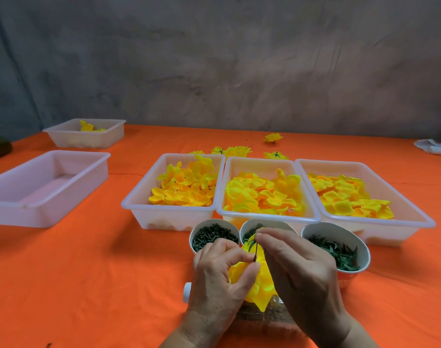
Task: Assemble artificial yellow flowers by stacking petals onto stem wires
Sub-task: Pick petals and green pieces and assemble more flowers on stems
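Both hands worked at 6 o'clock over the orange table cloth (88,272). Left hand (219,275) curled around a stack of yellow petals (260,285), thumb and forefinger pinching them at the base of the stem wire (256,251). Right hand (297,267) pinched the top of the dark green wire, fingertips closed on it.

Three paper cups sat just beyond the hands: left cup (214,238) of green pegs, middle cup (277,223) partly hidden, right cup (340,247) of green calyx pieces.

At 12 o'clock, three white trays of loose petals side by side: left (174,212), middle (267,217), right (380,222). Finished flowers (232,151) lay behind them.

At 10 o'clock, an unfilled tray (46,187); farther off, a small tray (86,136) with a few yellow pieces.

No legible writing anywhere.
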Motion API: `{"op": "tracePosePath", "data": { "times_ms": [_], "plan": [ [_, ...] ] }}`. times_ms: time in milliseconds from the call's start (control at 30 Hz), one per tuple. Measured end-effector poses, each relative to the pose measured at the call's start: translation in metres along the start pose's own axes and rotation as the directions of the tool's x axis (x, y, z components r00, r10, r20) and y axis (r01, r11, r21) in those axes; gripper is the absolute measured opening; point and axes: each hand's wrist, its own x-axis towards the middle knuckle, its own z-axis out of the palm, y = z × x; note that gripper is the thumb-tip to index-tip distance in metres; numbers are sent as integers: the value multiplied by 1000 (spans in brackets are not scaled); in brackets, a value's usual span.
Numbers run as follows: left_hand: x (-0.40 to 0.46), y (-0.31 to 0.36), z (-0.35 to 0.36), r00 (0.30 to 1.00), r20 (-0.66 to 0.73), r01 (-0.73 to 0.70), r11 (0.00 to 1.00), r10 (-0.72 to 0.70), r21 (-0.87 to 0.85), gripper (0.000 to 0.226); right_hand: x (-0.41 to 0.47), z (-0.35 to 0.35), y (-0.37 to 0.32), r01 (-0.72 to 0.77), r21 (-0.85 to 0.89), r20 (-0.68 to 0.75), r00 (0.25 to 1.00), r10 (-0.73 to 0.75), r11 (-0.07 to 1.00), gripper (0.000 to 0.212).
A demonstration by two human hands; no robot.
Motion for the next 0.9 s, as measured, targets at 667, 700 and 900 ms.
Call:
{"op": "tracePosePath", "data": {
  "times_ms": [667,700,900],
  "plan": [
    [1,-3,2,1000,-13,-28,1000,28,-1,33,-12,2,4,-139,152,79,989,128,979,18],
    [1,-4,2,999,-28,-30,1000,30,-8,33,-13,2,6,-171,193,82,984,158,966,14],
    [-1,-6,6,993,-116,-27,1000,28,9,28,-16,-2,8,-352,295,169,934,314,889,19]
  ]
}}
